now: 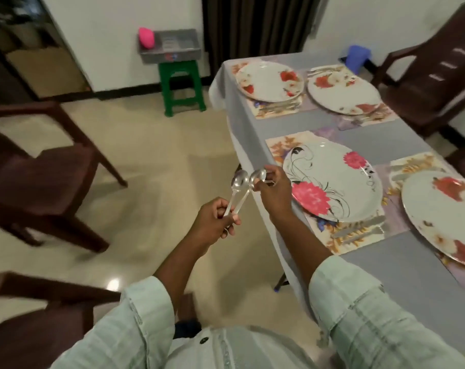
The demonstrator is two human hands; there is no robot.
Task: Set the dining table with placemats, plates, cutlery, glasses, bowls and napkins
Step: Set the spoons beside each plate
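The dining table (pixel 401 275), under a grey cloth, carries four placemats, each with a plate; the nearest plate (pixel 332 182) has cutlery lying beside it. Glasses, bowls and napkins are not visible. Off the table's left edge, the left hand (pixel 215 222) is clamped around the spoons (pixel 239 190) by their handles, while the right hand (pixel 274 190) pinches one bowl, apparently separating it for placement.

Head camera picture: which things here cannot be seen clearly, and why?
- Spoons: the handle ends are hidden inside the left hand.
- Cutlery on the near placemat: blurred, pieces hard to tell apart.
- Grey tray on the green stool: contents too small and blurred.
- Nearest plate: cut off by the right edge.
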